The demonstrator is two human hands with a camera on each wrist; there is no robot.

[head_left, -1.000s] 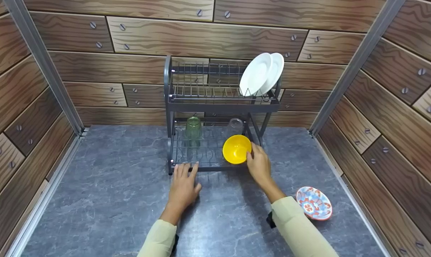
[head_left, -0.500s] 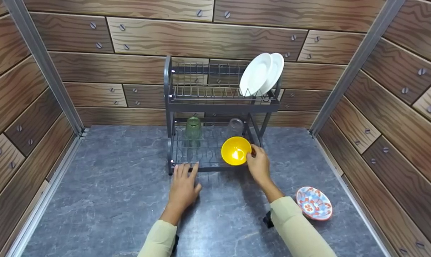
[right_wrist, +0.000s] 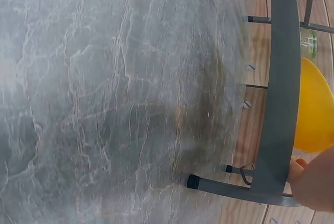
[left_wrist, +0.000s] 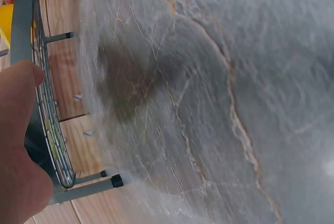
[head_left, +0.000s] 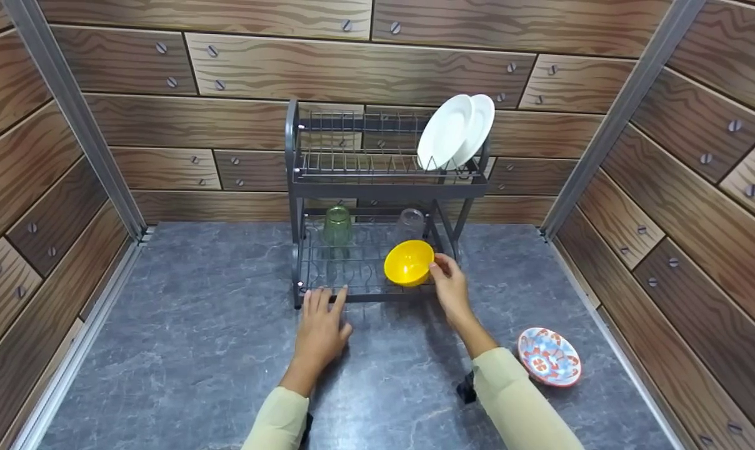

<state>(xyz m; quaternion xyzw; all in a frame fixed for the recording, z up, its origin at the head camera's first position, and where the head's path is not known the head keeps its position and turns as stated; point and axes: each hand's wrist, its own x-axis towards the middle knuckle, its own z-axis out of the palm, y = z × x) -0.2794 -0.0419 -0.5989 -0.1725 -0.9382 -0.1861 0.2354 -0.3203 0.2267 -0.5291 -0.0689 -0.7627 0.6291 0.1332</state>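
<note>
The step in hand looks to be settling the yellow bowl (head_left: pixel 409 264) on the lower tier of the dish rack (head_left: pixel 387 190); it sits over that tier's near right part, tilted with its mouth up and toward the near side, and whether it bears on the wires I cannot tell. The right hand (head_left: pixel 454 292) pinches its right rim between thumb and fingers; the left hand (head_left: pixel 320 331) has its fingers extended, tips at the near rail. The next move seems to call for steadying the bowl clear of the clear glass (head_left: pixel 410 226) behind it before letting go. The patterned bowl (head_left: pixel 549 357) lies on the surface (head_left: pixel 184 350), near right. No brand, label or writing is legible anywhere.
</note>
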